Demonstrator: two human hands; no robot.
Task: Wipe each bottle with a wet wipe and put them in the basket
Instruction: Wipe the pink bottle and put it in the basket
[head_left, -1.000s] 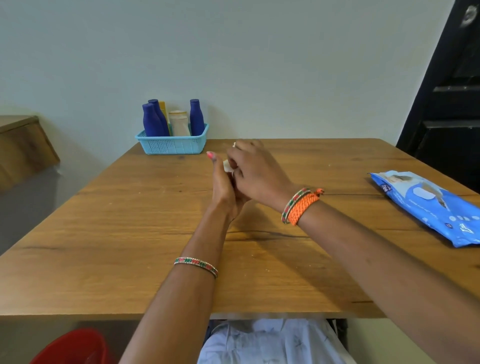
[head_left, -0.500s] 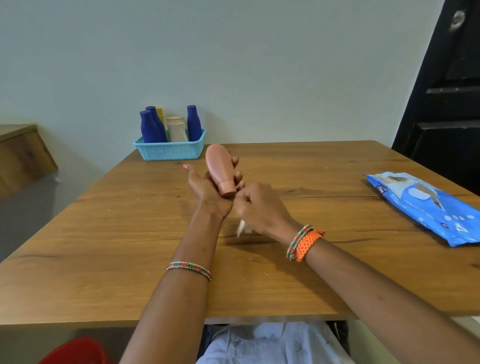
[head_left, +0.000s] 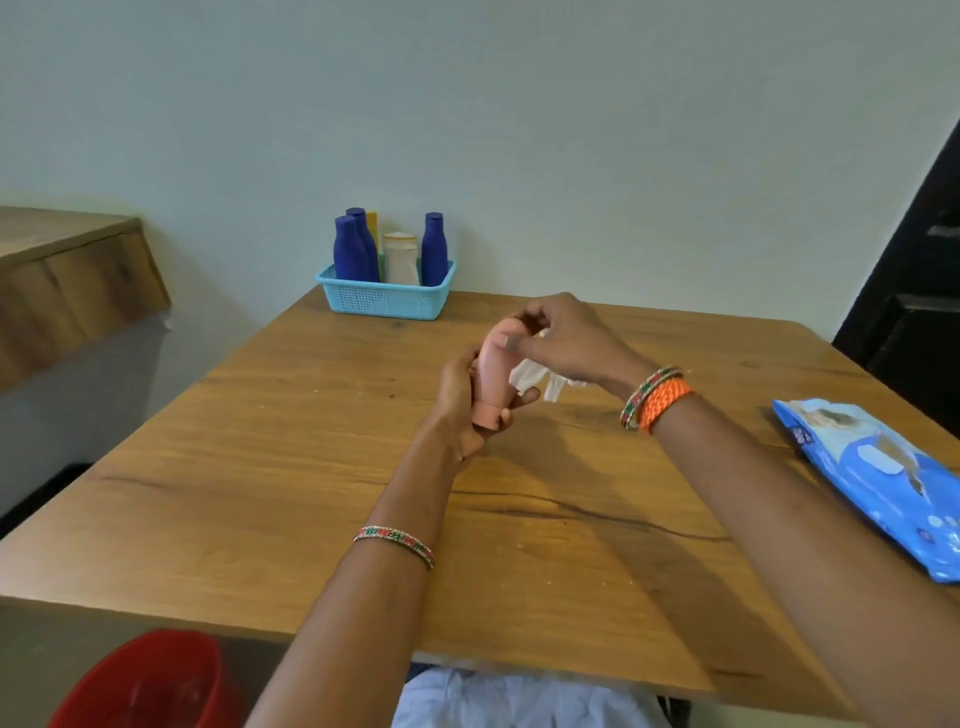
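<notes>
1. Pink bottle (head_left: 495, 364): smooth, rounded plastic, wide body narrowing to a short darker cap at the near end. Held above the middle of the desk (head_left: 291, 467), tilted, cap toward the person, rounded base pointing away.
2. Left hand (head_left: 465, 400): fingers curled round the bottle's neck and cap end, gripping it.
3. Right hand (head_left: 566, 343): fingers bent over the bottle's far end, pinching a white wet wipe (head_left: 535, 376) against it. Wipe is crumpled, soft, and hangs loose below the palm.
4. Open room: bare wood on every side of the hands; wide free strip to the left, all the way to the desk's left edge; near edge runs below the forearms.
5. Basket (head_left: 382, 301): pale blue perforated plastic, rectangular, at the far edge of the desk against the wall, well apart from the hands. Three dark blue bottles (head_left: 434, 249), a yellow one (head_left: 372, 228) and a whitish one (head_left: 401, 260) stand upright inside.
6. Wipes pack (head_left: 878, 478): glossy blue soft packet, flat on the desk near the right edge, well apart from the right wrist.
7. Desk surface: brown wood grain with a long dark crack line across the middle.
8. Red bucket (head_left: 150, 686) on the floor below the near left corner.
</notes>
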